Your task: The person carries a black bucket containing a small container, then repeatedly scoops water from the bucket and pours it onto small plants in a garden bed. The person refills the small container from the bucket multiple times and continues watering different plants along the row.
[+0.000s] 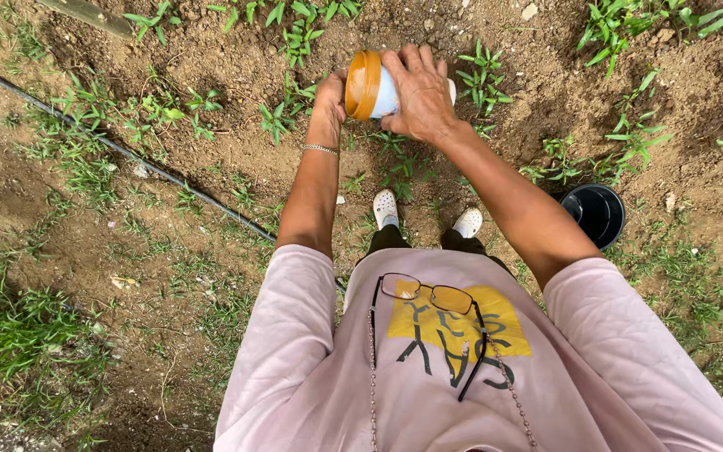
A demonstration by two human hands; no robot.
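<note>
Bare garden soil (pixel 236 67), patched with weeds and grass, fills the view, a black irrigation hose (pixel 127 155) slanting across its left side and a black plastic pot (pixel 596 213) standing near the right edge. A person in a pink shirt (pixel 428 377) stands over it, holding a white jar (pixel 391 92) on its side well above the ground. The right hand (pixel 420 96) is clenched over the jar's body; the left hand (pixel 328 105) curls against its orange lid (pixel 363 84). Tipped so, the jar could spill if the lid loosens, or slip down onto the white shoes (pixel 387 208).
</note>
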